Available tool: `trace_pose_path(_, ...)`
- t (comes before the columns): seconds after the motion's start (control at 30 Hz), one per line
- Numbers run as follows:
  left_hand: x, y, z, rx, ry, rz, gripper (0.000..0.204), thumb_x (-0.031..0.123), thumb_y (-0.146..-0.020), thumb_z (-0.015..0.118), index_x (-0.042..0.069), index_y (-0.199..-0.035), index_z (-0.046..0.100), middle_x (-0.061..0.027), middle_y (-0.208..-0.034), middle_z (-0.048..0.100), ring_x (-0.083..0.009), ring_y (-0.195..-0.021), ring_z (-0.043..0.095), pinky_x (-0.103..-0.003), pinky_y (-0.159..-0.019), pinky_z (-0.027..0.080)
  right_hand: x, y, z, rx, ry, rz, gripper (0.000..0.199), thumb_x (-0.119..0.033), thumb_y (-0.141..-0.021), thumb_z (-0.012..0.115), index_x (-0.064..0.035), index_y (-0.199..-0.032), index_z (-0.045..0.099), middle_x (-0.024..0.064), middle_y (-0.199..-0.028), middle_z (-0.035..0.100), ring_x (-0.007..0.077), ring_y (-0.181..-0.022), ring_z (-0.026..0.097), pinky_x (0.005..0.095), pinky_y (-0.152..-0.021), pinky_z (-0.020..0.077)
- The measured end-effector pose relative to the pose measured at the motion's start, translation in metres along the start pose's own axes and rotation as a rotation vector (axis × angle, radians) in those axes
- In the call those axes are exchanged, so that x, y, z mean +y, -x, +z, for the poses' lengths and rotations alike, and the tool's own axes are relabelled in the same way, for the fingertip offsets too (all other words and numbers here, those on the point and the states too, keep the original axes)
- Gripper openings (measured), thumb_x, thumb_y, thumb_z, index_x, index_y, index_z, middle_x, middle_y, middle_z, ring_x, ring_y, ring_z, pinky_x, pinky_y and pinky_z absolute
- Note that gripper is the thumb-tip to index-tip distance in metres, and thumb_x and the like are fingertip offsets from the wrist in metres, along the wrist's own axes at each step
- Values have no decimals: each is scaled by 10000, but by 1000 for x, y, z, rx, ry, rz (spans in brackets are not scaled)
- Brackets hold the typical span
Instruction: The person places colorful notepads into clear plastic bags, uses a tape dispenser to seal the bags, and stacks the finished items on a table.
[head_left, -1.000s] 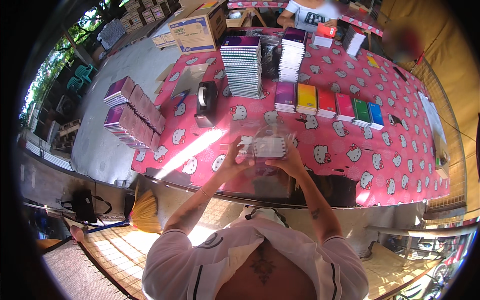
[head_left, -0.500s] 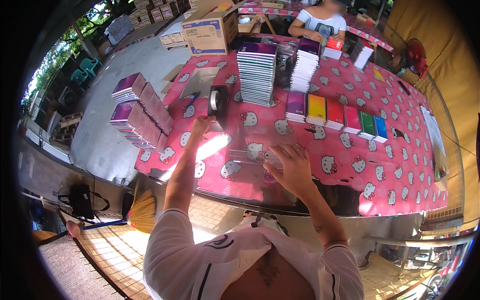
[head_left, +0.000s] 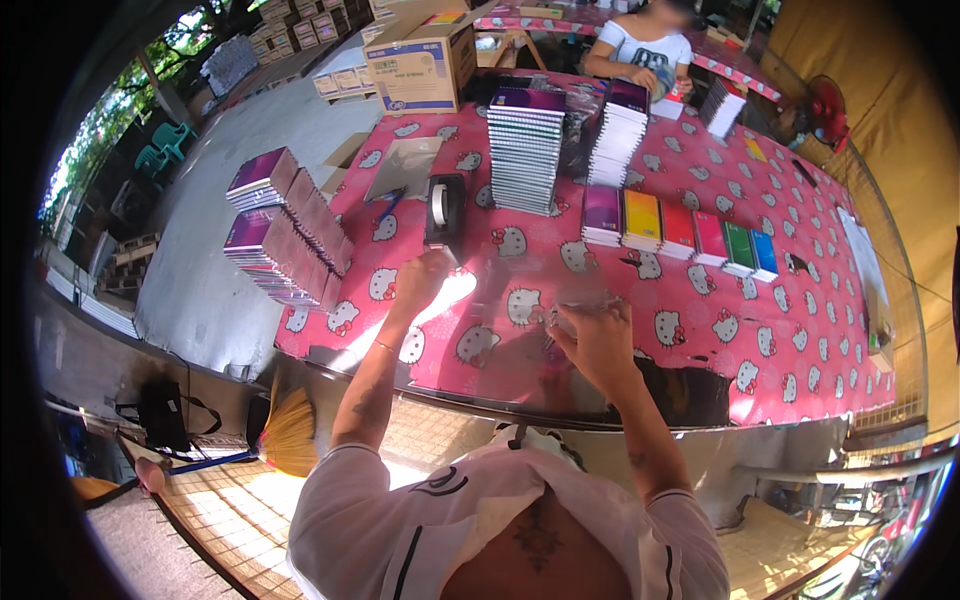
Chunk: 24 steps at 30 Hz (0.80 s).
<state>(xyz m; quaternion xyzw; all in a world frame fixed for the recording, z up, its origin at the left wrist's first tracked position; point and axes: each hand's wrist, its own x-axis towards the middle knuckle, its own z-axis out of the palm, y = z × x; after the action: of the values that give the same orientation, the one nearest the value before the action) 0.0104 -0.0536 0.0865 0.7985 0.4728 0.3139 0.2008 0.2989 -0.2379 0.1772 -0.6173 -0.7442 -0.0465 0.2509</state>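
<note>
My left hand [head_left: 422, 280] is at the front end of a black tape dispenser [head_left: 446, 207] holding a white roll; its fingers are closed, and what they pinch is too small to make out. To the right, low over the near part of the table, my right hand [head_left: 603, 338] has its fingers curled on clear plastic film [head_left: 545, 305], whose edges are hard to see. Beyond that hand is a row of spiral notebooks [head_left: 642, 220] in purple, yellow, red, pink, green and blue. Taller notebook stacks [head_left: 525, 150] rise behind them.
Purple-covered notebook stacks [head_left: 285, 230] stand at the table's left edge. Blue scissors [head_left: 390, 203] lie beside a grey sheet [head_left: 408, 165]. A cardboard box [head_left: 415, 75] is at the back. Across the pink table [head_left: 700, 320], a person [head_left: 645, 55] handles notebooks near a red fan [head_left: 826, 110].
My left hand has moved slightly right and toward me, staying at the dispenser's front. My right hand has shifted right with its fingers more curled. The view has turned slightly.
</note>
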Motion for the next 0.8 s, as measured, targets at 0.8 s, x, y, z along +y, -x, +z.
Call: trace_pose_path(0.8, 164, -28, 87, -300, 195, 764, 195, 134, -811, 785, 199, -995, 772, -135, -1504, 388, -363, -1391, 329, -474, -1121, 328, 84, 44, 64, -108, -1248, 467, 366, -99, -918, 682, -70, -1279, 626, 117, -1460, 458, 150, -1115, 582, 286, -881, 506)
